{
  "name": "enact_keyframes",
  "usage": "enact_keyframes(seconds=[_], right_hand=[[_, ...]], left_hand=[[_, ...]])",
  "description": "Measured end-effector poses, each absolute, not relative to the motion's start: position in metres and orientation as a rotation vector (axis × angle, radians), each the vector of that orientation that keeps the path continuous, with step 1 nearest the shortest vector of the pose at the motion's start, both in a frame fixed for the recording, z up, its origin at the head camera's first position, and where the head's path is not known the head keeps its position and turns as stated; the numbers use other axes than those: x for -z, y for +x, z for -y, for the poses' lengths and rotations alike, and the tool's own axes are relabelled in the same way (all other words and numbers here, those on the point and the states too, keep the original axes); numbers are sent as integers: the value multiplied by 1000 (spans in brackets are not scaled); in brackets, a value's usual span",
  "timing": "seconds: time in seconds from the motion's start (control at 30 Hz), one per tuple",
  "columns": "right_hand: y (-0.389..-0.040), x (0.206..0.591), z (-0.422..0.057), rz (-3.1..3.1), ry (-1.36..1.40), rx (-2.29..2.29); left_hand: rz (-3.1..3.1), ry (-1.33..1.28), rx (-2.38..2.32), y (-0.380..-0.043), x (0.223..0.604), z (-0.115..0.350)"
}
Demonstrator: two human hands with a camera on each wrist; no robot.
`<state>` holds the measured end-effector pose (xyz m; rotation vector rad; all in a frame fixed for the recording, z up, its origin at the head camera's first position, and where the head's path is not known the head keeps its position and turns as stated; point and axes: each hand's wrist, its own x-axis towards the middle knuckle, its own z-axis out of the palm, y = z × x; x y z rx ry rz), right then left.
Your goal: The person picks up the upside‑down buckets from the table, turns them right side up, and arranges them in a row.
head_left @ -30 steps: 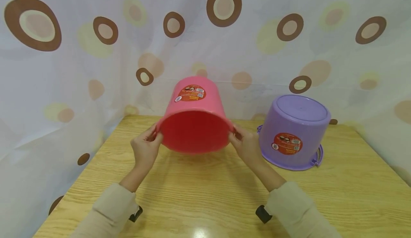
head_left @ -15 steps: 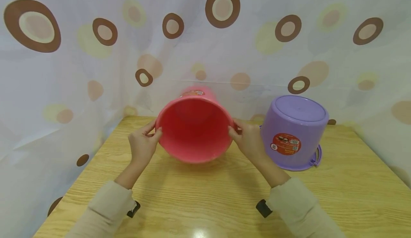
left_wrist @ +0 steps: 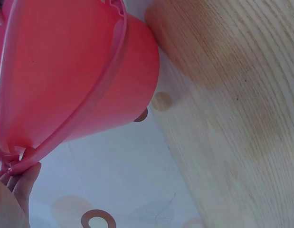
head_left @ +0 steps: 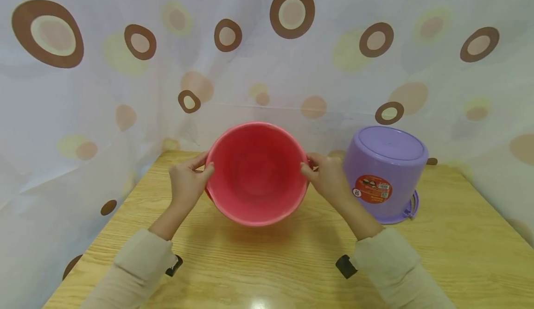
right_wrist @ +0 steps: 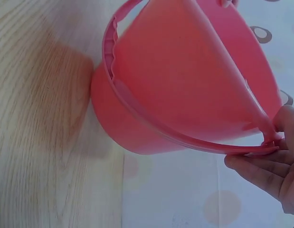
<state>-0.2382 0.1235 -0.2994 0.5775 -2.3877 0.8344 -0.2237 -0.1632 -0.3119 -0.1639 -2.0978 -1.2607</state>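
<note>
A pink bucket point(head_left: 256, 170) is tilted so that its open mouth faces me in the head view. My left hand point(head_left: 187, 181) pinches its rim on the left side, thumb over the inner edge. On the opposite side my right hand point(head_left: 329, 179) grips the rim in the same way. The bucket's handle point(right_wrist: 151, 124) hangs along its underside in the right wrist view, with fingers point(right_wrist: 260, 173) against the handle's end. A purple bucket point(head_left: 381, 170) stands upside down just to the right of my right hand, a red label on its side.
Underneath is a wooden table point(head_left: 254, 272). A white curtain point(head_left: 258, 72) with brown and beige circles hangs behind it and along the sides. The purple bucket's handle point(head_left: 413, 205) lies low at its right side.
The pink bucket has turned from mouth-down to mouth toward me, its base swinging down and back out of sight in the head view. Both hands keep their hold; the purple bucket stays put.
</note>
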Motion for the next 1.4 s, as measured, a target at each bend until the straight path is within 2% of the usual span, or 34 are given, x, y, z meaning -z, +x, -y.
enact_keyframes(seconds=[1.0, 1.4], right_hand=[[-252, 288, -126, 2519, 495, -1053], [-268, 299, -119, 2448, 369, -1361]], left_hand=[[2136, 9, 1522, -240, 296, 164], [2112, 220, 1700, -257, 292, 157]])
